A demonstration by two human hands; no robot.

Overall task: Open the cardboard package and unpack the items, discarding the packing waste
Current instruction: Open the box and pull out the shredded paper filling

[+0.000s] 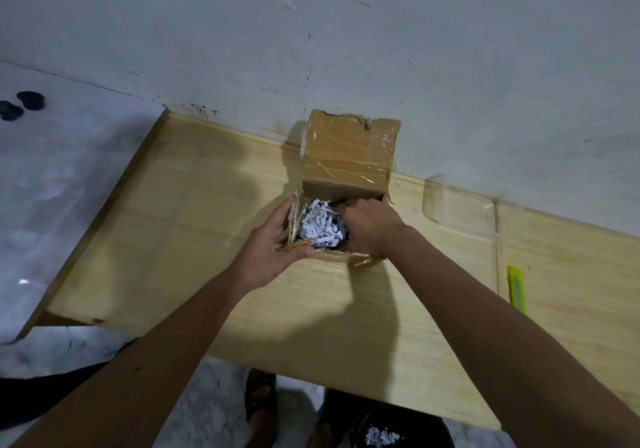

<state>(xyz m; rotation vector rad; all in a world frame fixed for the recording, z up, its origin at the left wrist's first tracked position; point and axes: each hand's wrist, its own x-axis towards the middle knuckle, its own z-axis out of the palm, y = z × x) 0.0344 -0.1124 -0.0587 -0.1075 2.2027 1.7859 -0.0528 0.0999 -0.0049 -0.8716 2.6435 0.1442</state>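
Brown taped cardboard box (346, 167) on table by wall, lid flap up, w/ white shredded paper (318, 224) inside

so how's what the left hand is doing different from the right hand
The left hand stays outside the box, gripping its near left corner with the thumb on the rim; the right hand reaches inside, fingers buried in the shredded paper. The left hand's thumb shows; the right hand's fingertips are hidden. Both touch the box.

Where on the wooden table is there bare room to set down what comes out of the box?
Bare wood lies left of the cardboard box, toward the table edge, and between the box and the yellow cutter. It is crowded at the box, where the left hand and right hand work.
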